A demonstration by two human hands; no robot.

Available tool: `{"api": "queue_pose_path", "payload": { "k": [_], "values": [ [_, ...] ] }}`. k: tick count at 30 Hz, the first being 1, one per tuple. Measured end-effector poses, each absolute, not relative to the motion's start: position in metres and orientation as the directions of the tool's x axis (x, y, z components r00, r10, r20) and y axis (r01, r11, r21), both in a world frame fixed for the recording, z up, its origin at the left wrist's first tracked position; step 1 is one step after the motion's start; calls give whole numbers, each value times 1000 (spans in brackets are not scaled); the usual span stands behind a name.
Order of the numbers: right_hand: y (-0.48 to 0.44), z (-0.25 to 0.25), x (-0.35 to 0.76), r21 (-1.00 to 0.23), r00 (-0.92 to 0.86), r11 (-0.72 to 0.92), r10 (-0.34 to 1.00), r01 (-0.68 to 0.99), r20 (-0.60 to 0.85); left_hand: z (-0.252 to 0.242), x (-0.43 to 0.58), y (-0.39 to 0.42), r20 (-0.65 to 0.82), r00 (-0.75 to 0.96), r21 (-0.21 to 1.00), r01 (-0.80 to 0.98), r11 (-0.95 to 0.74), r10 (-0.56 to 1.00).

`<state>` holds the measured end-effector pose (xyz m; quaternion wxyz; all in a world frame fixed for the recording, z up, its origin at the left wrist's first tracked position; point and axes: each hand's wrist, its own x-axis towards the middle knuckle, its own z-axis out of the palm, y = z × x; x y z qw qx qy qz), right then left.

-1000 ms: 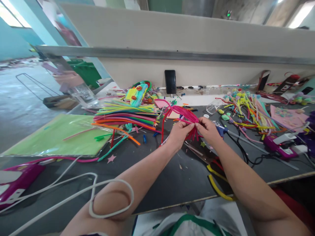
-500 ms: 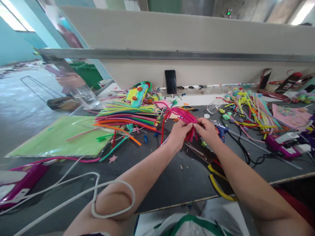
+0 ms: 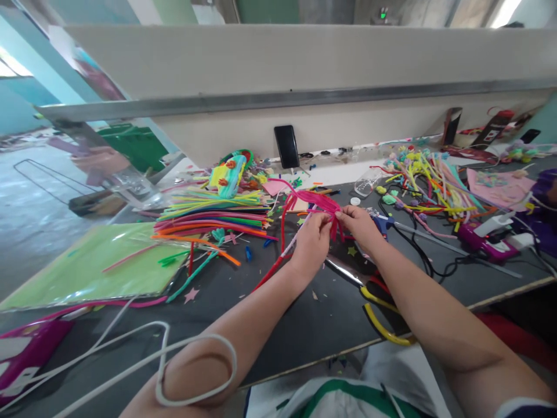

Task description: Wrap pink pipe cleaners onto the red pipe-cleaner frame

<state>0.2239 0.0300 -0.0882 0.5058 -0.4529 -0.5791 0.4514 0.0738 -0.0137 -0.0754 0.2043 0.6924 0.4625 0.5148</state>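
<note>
Between my hands is a bundle of bright pink pipe cleaners (image 3: 319, 200), its looped ends pointing left and short ends hanging down. My left hand (image 3: 311, 241) pinches it from the left, thumb and fingers pressed together. From the right, the fingertips of my right hand (image 3: 359, 225) grip the same bundle close to the left ones. Red pipe cleaners (image 3: 282, 226) run down beside my left wrist and pass behind the forearm. Below my right hand lie scissors (image 3: 346, 271) with yellow and black handles. Just right of that hand is a blue glue gun (image 3: 383, 225), partly covered.
A stack of coloured pipe cleaners (image 3: 213, 215) lies left, beside a green sheet pack (image 3: 100, 261). A phone (image 3: 286, 146) leans on the back panel. More pipe cleaners (image 3: 435, 180) and a purple power strip (image 3: 487, 241) are right. A white cable (image 3: 163, 360) loops over my left forearm.
The whole view has shifted, so table items appear further left. My fingers have shifted slightly on the pink bundle, and the red pipe cleaners now show further down along my left forearm.
</note>
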Motion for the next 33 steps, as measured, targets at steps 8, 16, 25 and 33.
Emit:
{"api": "queue_pose_path", "payload": {
  "k": [8,16,25,33],
  "values": [
    [32,-97,222,-973,-81,203,977,109,195,-86,72,-7,629,157,557,593,-582,762],
    [31,-96,223,-943,-68,257,966,211,248,-83,81,-12,411,25,810,449,-378,911],
    [24,-84,225,-929,-154,330,940,169,306,-71,76,-6,-150,157,952,-243,185,976],
    [21,-74,229,-963,-225,268,938,-2,262,-65,73,-7,-90,318,951,-252,176,944]
  ]
}}
